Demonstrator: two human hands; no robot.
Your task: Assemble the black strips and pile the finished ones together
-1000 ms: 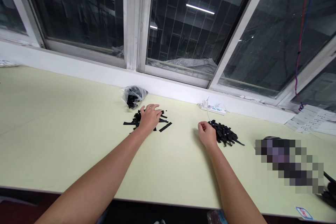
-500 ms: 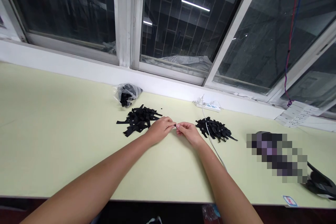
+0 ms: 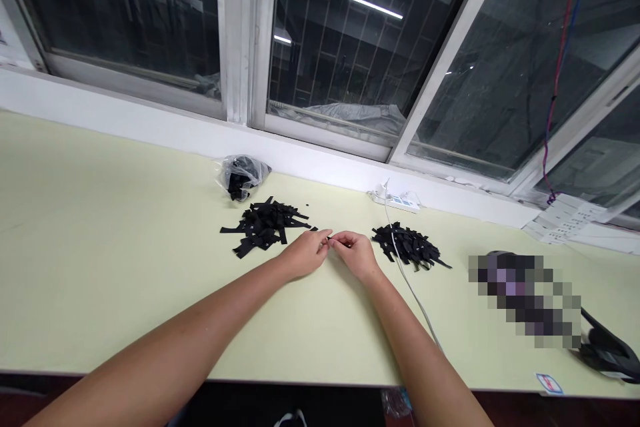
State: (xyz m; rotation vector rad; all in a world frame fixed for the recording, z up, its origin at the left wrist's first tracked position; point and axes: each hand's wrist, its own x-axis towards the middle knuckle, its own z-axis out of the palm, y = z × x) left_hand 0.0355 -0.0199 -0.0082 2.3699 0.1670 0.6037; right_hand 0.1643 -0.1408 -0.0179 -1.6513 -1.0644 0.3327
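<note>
My left hand (image 3: 306, 253) and my right hand (image 3: 355, 253) meet over the table, fingertips pinched together on a small black strip (image 3: 329, 239). Most of that strip is hidden by my fingers. Left of my hands lies a loose pile of black strips (image 3: 267, 223), some with a small pale spot. To the right is a second, tighter pile of black strips (image 3: 407, 245). Behind the left pile, a clear plastic bag (image 3: 245, 177) holds more black pieces.
A white cable (image 3: 413, 290) runs from the power strip (image 3: 395, 201) across the right pile to the front. A pixelated dark object (image 3: 520, 293) and a black item (image 3: 607, 350) lie far right. Windows and a sill (image 3: 320, 163) bound the pale yellow table (image 3: 100, 247).
Both hands have shifted slightly left, still pinching the black strip, and the fingers have changed position around it. A dark strip end now shows beside the left hand.
</note>
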